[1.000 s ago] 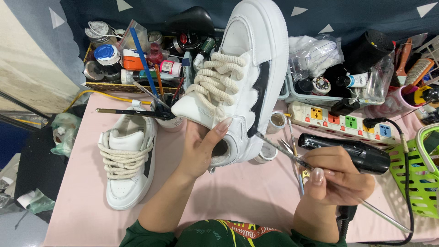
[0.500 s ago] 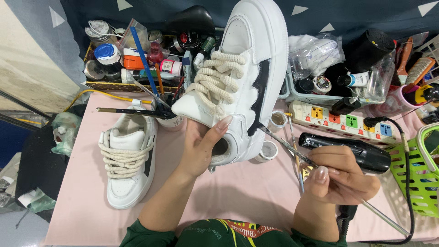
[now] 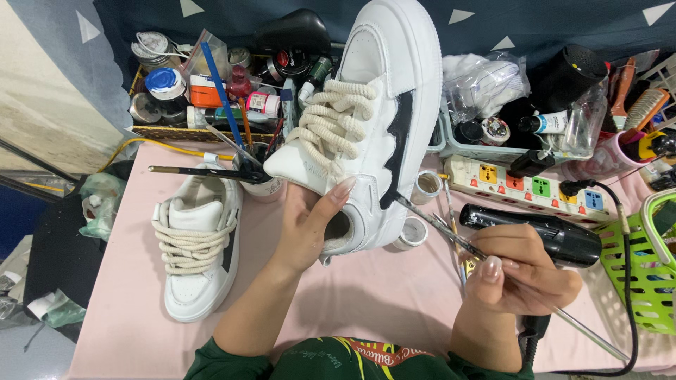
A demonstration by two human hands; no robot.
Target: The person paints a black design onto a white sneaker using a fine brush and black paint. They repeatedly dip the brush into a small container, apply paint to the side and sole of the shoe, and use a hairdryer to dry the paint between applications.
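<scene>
Though black-trimmed, white sneaker (image 3: pixel 380 105)

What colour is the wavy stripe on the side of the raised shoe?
Black, on the white shoe held by the left hand; the head view shows it.

My shoe (image 3: pixel 380 119) looks like smooth, matt white leather with rough woven cotton laces (image 3: pixel 334 127). My brush (image 3: pixel 451 229) has a shiny metal ferrule; the dryer (image 3: pixel 542 229) is glossy black plastic.
</scene>
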